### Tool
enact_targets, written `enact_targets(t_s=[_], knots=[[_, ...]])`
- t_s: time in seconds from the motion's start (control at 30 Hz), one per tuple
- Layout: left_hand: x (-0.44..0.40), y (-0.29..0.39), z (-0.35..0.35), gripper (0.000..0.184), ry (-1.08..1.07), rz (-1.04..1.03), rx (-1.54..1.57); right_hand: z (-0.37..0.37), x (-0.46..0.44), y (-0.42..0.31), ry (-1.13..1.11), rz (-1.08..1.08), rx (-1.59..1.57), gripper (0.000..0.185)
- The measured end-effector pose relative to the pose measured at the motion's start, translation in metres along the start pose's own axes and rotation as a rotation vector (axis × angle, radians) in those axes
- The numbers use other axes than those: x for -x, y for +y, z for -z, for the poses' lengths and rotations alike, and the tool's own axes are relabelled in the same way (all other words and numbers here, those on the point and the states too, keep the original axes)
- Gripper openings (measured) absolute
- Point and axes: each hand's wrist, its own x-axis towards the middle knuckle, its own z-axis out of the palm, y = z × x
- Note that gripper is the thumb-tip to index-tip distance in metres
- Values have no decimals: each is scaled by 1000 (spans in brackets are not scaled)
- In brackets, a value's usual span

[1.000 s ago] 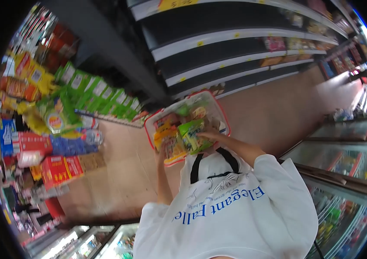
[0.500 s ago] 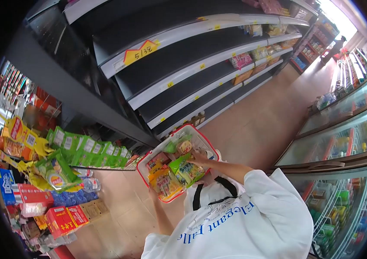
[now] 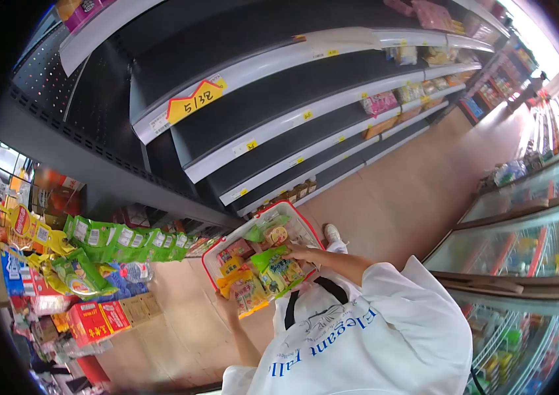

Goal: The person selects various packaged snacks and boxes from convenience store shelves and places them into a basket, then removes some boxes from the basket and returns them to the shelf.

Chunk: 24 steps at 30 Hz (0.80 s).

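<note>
Head view: the left hand (image 3: pixel 227 306) is at the basket's near left edge, its fingers partly hidden beside a yellow packet (image 3: pixel 246 293); whether they grip the rim, the packet or neither, I cannot tell. The right hand (image 3: pixel 301 253) has its fingers closed on the far edge of a green packet (image 3: pixel 280 273), covering part of it. That packet lies in the basket (image 3: pixel 300 225), right of the yellow one and touching it. Farther items inside overlap, so their labels and number are hard to make out.

There is one basket, one large yellow price sign (image 3: pixel 195 101) and one white shoe (image 3: pixel 333 236) just beyond the basket's right side. The green bags (image 3: pixel 125 240) hanging at left overlap too much to count.

The basket's far rim is near the lowest shelf (image 3: pixel 322 191). Floor (image 3: pixel 417 174) runs as an aisle to the far right, between the shelves and the glass-door coolers (image 3: pixel 523 243), and also reaches left of the basket.
</note>
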Motion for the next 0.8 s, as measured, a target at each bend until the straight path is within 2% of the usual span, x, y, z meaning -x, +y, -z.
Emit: enact_targets(t_s=[0.07, 0.1, 0.17, 0.2, 0.27, 0.33, 0.4, 0.47, 0.53, 0.6, 0.63, 0.7, 0.73, 0.8], knots=[[18, 26, 4, 58, 142, 29, -130, 2, 9, -2, 2, -33, -52, 61], [27, 43, 8, 58, 158, 46, -138, 6, 26, -21, -18, -105, -114, 60], [42, 73, 9, 57, 343, 64, -94, 13, 41, -33, -57, -185, -174, 58], [43, 78, 4, 57, 358, 77, -97, 20, 42, -35, -89, -109, -248, 58], [40, 85, -1, 55, 500, -74, 105, 37, 46, -37, -139, -36, -319, 57], [43, 130, -4, 54, 520, -26, 151, 66, 52, -55, -140, -72, -392, 55], [42, 155, -15, 53, 531, 23, 191, 104, 51, -61, -243, 80, -546, 51], [26, 165, -33, 53, 591, -81, 376, 146, 61, -81, -103, 113, -497, 50], [28, 206, -53, 56, 613, -58, 381, 189, 83, -115, 144, 350, -404, 48], [33, 233, -74, 58, 653, 21, 385, 243, 101, -140, 265, 518, -296, 38], [28, 223, -87, 59, 651, 35, 316, 270, 106, -151, 310, 601, -335, 37], [34, 239, -114, 60, 647, -12, 365, 336, 102, -158, 414, 739, -291, 34], [39, 245, -125, 61, 636, -61, 407, 366, 96, -155, 473, 790, -207, 33], [42, 231, -155, 61, 658, -50, 508, 389, 125, -194, 792, 708, 76, 32]])
